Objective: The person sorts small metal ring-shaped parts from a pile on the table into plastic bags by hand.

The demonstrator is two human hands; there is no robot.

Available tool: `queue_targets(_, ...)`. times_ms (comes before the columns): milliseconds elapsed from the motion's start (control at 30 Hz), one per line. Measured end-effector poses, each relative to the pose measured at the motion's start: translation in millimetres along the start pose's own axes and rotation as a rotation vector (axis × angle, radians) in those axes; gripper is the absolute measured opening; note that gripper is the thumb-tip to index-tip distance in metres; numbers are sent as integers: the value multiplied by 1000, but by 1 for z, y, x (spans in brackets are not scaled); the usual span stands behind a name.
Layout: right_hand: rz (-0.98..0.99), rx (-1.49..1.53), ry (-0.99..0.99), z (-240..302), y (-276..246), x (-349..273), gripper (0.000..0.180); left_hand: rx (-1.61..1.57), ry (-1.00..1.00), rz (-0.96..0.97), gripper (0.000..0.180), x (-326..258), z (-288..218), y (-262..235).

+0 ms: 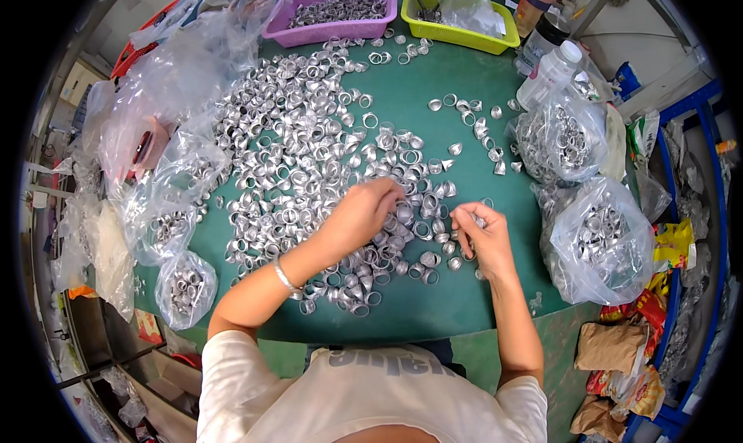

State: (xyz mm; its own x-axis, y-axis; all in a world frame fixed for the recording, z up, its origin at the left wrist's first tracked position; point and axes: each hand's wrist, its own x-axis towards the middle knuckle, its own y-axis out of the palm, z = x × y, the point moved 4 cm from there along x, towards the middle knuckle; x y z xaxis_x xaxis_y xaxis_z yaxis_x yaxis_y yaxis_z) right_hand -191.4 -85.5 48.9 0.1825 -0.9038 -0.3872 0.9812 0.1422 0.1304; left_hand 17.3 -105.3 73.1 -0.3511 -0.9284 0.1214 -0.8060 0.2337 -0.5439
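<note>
A wide heap of silver metal rings point(286, 149) spreads over the green tabletop. My left hand point(368, 207), with a bangle on its wrist, reaches into the heap's right side. Its fingers are bent and close together, and their tips hide whatever they pinch. To its right, my right hand point(486, 238) is curled with the palm turned inward, and silver rings show between its thumb and fingers. Several loose rings point(426, 269) lie just below and between the two hands. A smaller scatter of rings point(487, 142) lies farther off at the right.
A purple basket point(333, 29) of rings and a lime-green basket point(464, 36) with plastic bags stand at the far edge. Clear bags of rings line the left point(186, 288) and right point(600, 238) sides. A white bottle point(549, 75) and jars stand at the far right.
</note>
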Motion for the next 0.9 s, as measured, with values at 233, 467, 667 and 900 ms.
queue_targets(233,-160,-922,-588,27,29,-1,16,82,54,-185,12,12,-9,-24)
queue_targets(467,38,-710,-473,15,42,-11,15,192,-24,-7,25,-40,-6,-23)
queue_targets(667,51,-933,-553,-3,64,-3,15,380,95,3,19,-32,-12,-1)
queue_targets(900,252,129,43,-16,34,-11,9,-473,-230,-12,6,-30,1,-15)
